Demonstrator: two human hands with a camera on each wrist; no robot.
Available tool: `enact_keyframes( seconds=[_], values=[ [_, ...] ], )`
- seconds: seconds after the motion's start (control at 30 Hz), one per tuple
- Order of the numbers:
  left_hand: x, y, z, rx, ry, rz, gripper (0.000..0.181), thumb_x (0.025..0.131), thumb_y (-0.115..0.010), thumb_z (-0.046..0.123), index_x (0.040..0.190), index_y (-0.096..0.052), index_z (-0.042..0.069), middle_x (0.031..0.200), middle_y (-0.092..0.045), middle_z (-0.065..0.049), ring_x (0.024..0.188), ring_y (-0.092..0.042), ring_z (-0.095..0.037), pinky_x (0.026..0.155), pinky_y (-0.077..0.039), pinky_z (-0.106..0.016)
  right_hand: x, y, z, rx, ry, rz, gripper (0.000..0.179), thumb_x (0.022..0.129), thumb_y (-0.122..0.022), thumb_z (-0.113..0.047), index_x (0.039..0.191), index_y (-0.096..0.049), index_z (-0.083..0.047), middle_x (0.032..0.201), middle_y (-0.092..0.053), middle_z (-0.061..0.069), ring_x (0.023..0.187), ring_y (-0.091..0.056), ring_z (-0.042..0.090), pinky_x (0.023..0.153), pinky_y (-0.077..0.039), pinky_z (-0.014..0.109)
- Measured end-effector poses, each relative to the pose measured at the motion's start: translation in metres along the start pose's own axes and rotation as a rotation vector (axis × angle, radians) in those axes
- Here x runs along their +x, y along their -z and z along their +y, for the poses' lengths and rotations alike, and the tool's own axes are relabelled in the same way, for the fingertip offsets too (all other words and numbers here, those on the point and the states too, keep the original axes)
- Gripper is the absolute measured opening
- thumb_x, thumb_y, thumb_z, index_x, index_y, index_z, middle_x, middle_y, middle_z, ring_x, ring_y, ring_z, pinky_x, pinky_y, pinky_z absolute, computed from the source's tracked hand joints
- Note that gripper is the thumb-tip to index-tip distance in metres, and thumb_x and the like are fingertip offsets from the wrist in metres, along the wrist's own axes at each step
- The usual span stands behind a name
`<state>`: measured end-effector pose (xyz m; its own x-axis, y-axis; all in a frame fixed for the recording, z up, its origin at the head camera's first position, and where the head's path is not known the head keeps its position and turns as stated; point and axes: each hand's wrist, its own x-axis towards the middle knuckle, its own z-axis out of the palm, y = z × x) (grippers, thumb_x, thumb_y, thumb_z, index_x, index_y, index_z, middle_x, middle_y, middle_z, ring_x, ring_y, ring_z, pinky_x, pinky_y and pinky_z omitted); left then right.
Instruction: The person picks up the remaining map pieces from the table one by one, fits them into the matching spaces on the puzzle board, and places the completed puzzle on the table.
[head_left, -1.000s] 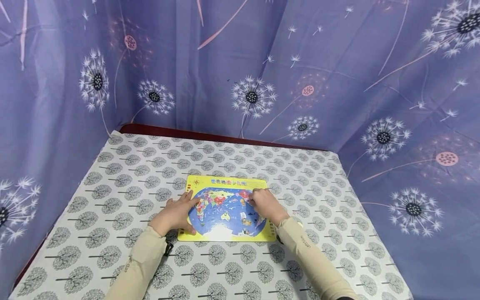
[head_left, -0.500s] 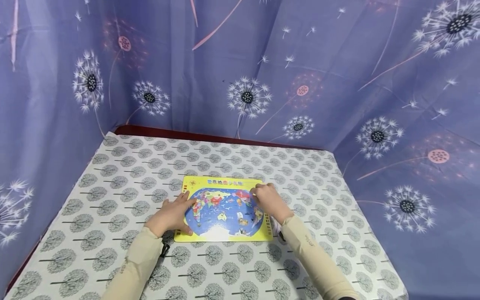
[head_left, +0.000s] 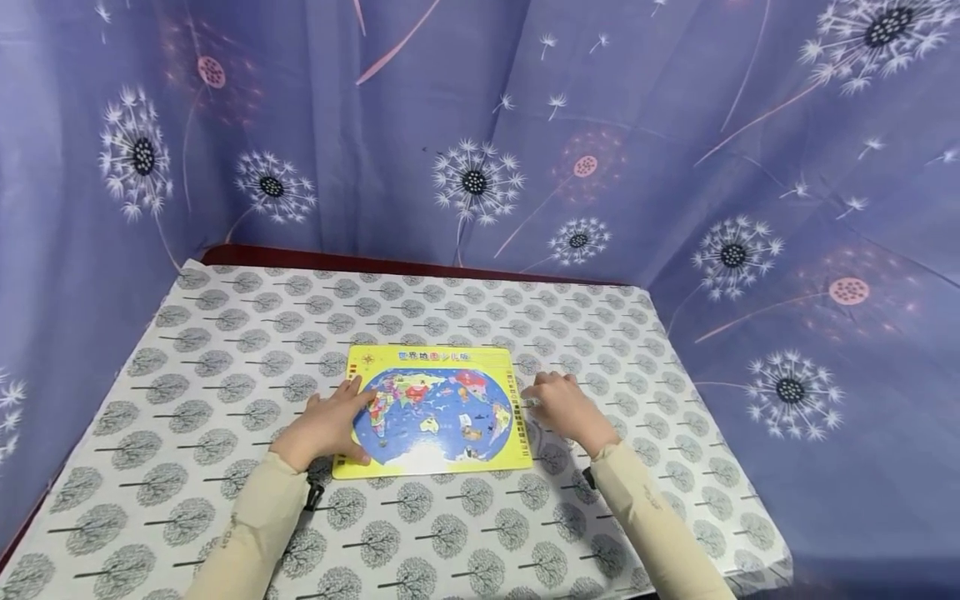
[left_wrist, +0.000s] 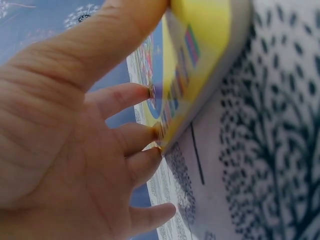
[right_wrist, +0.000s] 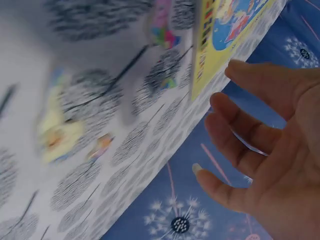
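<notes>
- Lower centre: my left hand (head_left: pixel 322 427), spread wide, touches the map board (head_left: pixel 442 433) at its left.
- Just right of it: my right hand (head_left: pixel 568 410), loosely bent, empty.

A flat rectangular board (head_left: pixel 442 432), yellow-bordered and printed with a blue oval world map, lies on a white cloth (head_left: pixel 637 533) patterned with grey trees. Multicoloured Chinese characters (head_left: pixel 433 356) run along the board's far edge. The left hand (head_left: pixel 322 427) spreads over the board's left edge, fingers and thumb on its surface. The right hand (head_left: pixel 567 408), fingers bent, is just beside the board's right edge. Beige sleeves (head_left: pixel 255 525) cover both forearms on the board's near side. Beyond the board, a dark red table edge (head_left: pixel 337 262) borders violet-blue fabric curtains (head_left: pixel 397 208) printed with white dandelions.
</notes>
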<state>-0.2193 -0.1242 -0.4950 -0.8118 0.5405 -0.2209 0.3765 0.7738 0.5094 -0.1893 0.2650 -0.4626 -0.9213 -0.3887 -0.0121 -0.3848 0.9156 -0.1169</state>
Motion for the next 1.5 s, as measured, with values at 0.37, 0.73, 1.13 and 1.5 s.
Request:
enact_keyframes(
  seconds=[0.37, 0.73, 1.13, 1.5],
  values=[
    [-0.005, 0.009, -0.007, -0.013, 0.024, -0.002, 0.112, 0.064, -0.095, 0.033, 0.154, -0.037, 0.000, 0.162, -0.012, -0.032, 0.149, -0.011, -0.051, 0.111, -0.005, -0.078, -0.015, -0.005, -0.001, 0.009, -0.038, -0.135, 0.051, 0.071, -0.088, -0.022, 0.120, -0.075, -0.015, 0.107, -0.060, 0.002, 0.101, -0.051, 0.024, 0.088, -0.045, 0.049],
    [-0.001, 0.018, -0.004, 0.002, 0.021, 0.022, 0.112, 0.063, -0.095, 0.033, 0.153, -0.038, -0.002, 0.161, -0.012, -0.034, 0.147, -0.011, -0.053, 0.109, -0.008, -0.080, -0.013, -0.004, 0.003, 0.026, -0.067, -0.139, 0.070, 0.063, -0.094, -0.035, 0.125, -0.070, -0.011, 0.117, -0.060, 0.004, 0.111, -0.051, 0.027, 0.102, -0.041, 0.055],
    [0.004, 0.014, 0.005, 0.006, 0.042, -0.005, 0.111, 0.064, -0.095, 0.029, 0.154, -0.037, -0.001, 0.162, -0.012, -0.032, 0.148, -0.010, -0.052, 0.111, -0.007, -0.078, -0.014, 0.002, 0.004, 0.013, -0.055, -0.117, 0.069, 0.065, -0.094, -0.040, 0.121, -0.072, -0.008, 0.115, -0.060, 0.007, 0.108, -0.053, 0.029, 0.092, -0.046, 0.051],
    [0.005, 0.003, 0.009, 0.018, 0.046, -0.022, 0.109, 0.063, -0.095, 0.030, 0.153, -0.040, 0.001, 0.162, -0.015, -0.032, 0.148, -0.013, -0.051, 0.112, -0.010, -0.078, -0.010, -0.004, 0.000, 0.026, -0.041, -0.121, 0.070, 0.068, -0.091, -0.041, 0.125, -0.069, -0.006, 0.121, -0.062, 0.011, 0.117, -0.052, 0.031, 0.106, -0.041, 0.059]
  ],
)
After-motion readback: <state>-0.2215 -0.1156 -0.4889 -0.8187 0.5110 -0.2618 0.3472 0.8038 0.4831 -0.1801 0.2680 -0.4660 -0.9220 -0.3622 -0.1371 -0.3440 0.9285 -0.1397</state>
